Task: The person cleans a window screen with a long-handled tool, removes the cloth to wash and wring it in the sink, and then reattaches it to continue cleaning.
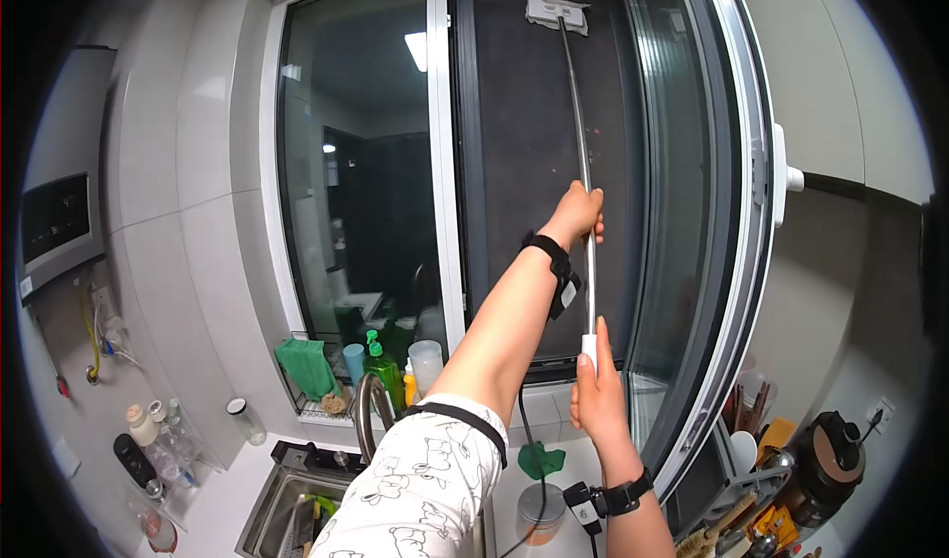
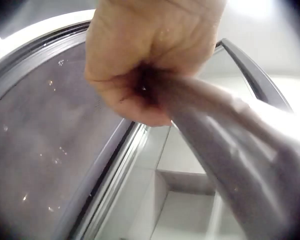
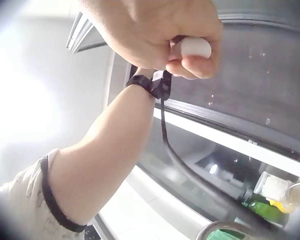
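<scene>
A long flat mop with a thin metal pole (image 1: 576,98) reaches up in front of the dark window screen (image 1: 519,153). Its white head (image 1: 556,11), wrapped in a pale cloth, lies against the screen near the top. My left hand (image 1: 576,214) grips the pole about midway; the left wrist view shows its fingers curled round it. Lower down, my right hand (image 1: 603,400) holds the white handle (image 1: 589,345), its thumb pointing up along it. In the right wrist view the rounded handle end (image 3: 196,48) sticks out of the curled fingers.
An opened window sash (image 1: 736,163) stands to the right. Below are a sink (image 1: 259,518) with a curved faucet (image 1: 368,405), and a green pump bottle (image 1: 384,375) on the sill. A lidded jar (image 1: 540,511) stands by the right forearm. Utensils and a dark flask (image 1: 828,459) crowd the right.
</scene>
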`<state>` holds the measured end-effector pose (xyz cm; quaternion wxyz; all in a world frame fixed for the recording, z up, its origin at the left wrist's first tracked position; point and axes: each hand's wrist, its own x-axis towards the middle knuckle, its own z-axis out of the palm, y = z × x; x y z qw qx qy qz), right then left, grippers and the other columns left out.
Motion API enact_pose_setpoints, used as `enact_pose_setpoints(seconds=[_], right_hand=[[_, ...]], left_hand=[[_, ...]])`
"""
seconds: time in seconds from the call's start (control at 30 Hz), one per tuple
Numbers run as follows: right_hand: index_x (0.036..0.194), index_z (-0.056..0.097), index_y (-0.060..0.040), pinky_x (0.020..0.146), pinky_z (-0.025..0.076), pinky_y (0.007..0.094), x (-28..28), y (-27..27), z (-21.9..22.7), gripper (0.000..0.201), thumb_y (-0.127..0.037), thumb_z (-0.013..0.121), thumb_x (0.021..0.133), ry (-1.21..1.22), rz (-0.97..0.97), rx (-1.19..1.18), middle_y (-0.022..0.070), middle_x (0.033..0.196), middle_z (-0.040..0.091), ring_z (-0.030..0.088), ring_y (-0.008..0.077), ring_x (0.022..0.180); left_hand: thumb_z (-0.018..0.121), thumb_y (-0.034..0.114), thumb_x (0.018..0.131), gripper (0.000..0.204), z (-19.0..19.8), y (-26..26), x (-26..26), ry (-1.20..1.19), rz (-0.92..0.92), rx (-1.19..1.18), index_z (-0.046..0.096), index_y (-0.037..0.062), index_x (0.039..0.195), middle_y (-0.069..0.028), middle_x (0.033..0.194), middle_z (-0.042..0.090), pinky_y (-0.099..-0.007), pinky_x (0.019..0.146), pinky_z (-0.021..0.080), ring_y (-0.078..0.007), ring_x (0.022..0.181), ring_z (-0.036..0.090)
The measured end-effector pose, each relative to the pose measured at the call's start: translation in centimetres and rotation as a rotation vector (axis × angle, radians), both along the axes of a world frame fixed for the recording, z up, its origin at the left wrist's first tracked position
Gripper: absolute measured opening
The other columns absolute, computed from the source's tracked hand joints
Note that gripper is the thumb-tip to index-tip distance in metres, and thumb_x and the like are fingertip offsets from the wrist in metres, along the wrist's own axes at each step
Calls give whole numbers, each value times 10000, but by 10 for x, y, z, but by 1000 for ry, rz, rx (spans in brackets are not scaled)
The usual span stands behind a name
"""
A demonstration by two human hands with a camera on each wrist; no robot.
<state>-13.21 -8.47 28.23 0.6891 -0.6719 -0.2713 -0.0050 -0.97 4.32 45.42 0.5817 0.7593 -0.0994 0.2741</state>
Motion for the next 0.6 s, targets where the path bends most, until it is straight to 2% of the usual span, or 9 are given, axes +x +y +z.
enact_pose_setpoints(seconds=[0.1,0.13,0.17,0.2,0.27,0.3,0.43,0.5,0.6], right_hand=[[1402,174,-194,452,387,274,9,-5,-41,533,-143,388,915,-117,-87,-52,60,564,477,464,122,460],[1397,179,-153,484,409,293,1,-9,-56,531,-135,387,908,-92,-92,-109,87,579,494,509,161,487],[1393,183,-132,511,421,303,-4,-12,-84,531,-128,387,903,-163,-118,-118,113,636,524,530,186,526],[1389,186,-111,538,433,313,-8,-14,-111,530,-121,387,899,-241,-142,-121,138,692,555,550,211,565],[1395,168,-83,431,339,226,-43,-30,-137,523,-102,363,910,-133,-112,-164,-5,593,402,362,64,480],[1389,181,-67,429,341,227,-56,-38,-163,522,-97,367,903,20,-41,-113,-13,591,397,372,65,481],[1324,259,-40,453,365,276,-91,-66,-257,448,-129,378,902,-178,-104,-303,47,589,429,419,137,497],[1291,297,-26,464,377,300,-104,-76,-280,417,-145,384,901,-181,-117,-342,77,587,444,443,172,505],[1242,355,-6,482,395,336,-102,-76,-287,381,-169,392,900,-213,-136,-364,122,586,468,479,226,517]], left_hand=[[407,219,910,221,-33,-3,-3,-31,-59,21,340,10,940,-57,566,444,-314,371,461,-136,412,466],[375,234,927,220,-54,-5,-5,-56,-71,18,345,16,912,-36,509,452,-281,362,428,-144,371,472],[361,255,933,239,-77,-1,-6,-46,-58,119,340,17,911,-50,479,459,-294,353,421,-160,360,483],[360,286,935,263,-101,-6,-17,-34,-39,92,335,25,917,-60,454,461,-294,344,408,-172,342,482],[367,322,933,288,-151,-14,-40,8,-53,74,334,36,926,-59,466,470,-284,345,396,-170,348,488],[373,324,932,286,-179,-18,-43,47,9,102,335,40,930,-58,465,469,-289,350,399,-168,353,494],[374,274,933,243,-278,-49,-95,240,-10,-7,330,36,949,-49,526,466,-294,379,395,-157,378,496],[374,256,931,228,-290,-58,-110,331,-18,-42,327,33,952,-48,531,465,-297,387,400,-155,375,488],[366,273,932,254,-293,-53,-95,274,-75,-66,325,24,954,-49,506,464,-298,388,403,-157,371,491]])
